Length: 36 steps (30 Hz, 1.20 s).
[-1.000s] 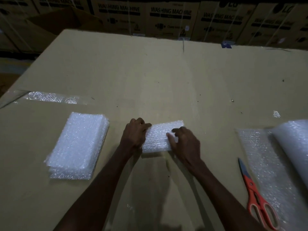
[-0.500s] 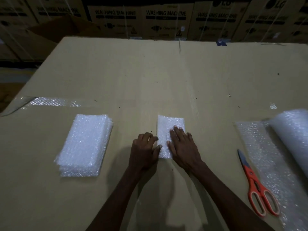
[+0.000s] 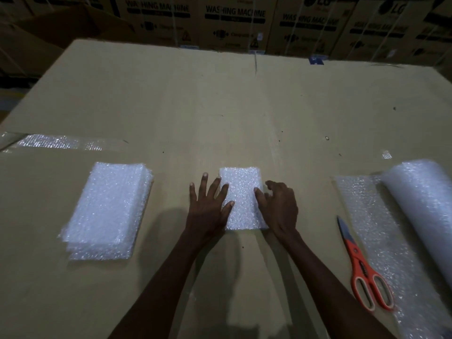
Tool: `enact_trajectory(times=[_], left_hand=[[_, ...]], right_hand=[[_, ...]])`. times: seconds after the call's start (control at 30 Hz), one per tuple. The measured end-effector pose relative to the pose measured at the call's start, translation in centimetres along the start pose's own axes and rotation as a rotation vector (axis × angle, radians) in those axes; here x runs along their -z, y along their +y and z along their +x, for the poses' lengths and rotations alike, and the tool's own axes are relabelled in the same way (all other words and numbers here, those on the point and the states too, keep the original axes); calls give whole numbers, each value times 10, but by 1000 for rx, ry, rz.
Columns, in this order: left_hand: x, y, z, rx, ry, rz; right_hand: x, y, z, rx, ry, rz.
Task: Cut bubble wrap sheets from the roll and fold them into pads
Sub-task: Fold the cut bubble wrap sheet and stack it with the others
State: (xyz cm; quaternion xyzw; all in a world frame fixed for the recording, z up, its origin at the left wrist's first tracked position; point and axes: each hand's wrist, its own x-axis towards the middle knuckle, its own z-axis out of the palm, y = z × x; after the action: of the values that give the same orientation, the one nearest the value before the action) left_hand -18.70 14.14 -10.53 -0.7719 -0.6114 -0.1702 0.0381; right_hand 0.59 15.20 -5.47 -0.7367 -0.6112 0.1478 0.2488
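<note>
Your folded pad (image 3: 241, 196) lies flat at mid-table (image 3: 220, 106), long axis running near to far. Your left hand (image 3: 208, 209) presses its left edge, fingers spread; your right hand (image 3: 278, 206) rests curled on its right edge, perhaps pinching it. Left lies a stack (image 3: 107, 209); right, scissors (image 3: 362, 267) and roll (image 3: 425, 204). Boxes (image 3: 234, 20) line the far side.
</note>
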Motion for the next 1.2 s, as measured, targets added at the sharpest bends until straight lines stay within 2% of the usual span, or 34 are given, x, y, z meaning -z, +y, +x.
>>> enact_trajectory(times=[0.07,0.17,0.27,0.33,0.43,0.57,0.63,0.7,0.8,1.0,1.2], left_hand=[[-2,-1,0,1,-2,-1],[-4,-1,-1,6,-45,23],[-2,-1,-3,22,-100,8],[8,0,-4,48,-102,-81],[35,9,1,306,-215,-455],[65,31,3,616,-147,-997],[86,44,2,703,-146,-1313],[101,53,-3,698,-145,-1504],[120,65,-17,684,-105,-1519],[140,70,-52,780,-11,-1429],[153,46,-76,841,12,-1425]], right_hand=[[0,-6,5,-120,-63,22],[-2,-15,8,-274,-101,213],[-3,-20,10,-316,-182,532],[5,-24,7,-343,-240,760],[30,-32,-2,-372,-354,993],[65,-36,-14,-285,-426,1100],[80,-35,-20,-257,-440,1126],[94,-29,-25,-244,-446,1143],[109,-20,-34,-241,-435,1142],[115,-4,-64,-174,-448,1030],[103,-21,-90,-156,-493,1008]])
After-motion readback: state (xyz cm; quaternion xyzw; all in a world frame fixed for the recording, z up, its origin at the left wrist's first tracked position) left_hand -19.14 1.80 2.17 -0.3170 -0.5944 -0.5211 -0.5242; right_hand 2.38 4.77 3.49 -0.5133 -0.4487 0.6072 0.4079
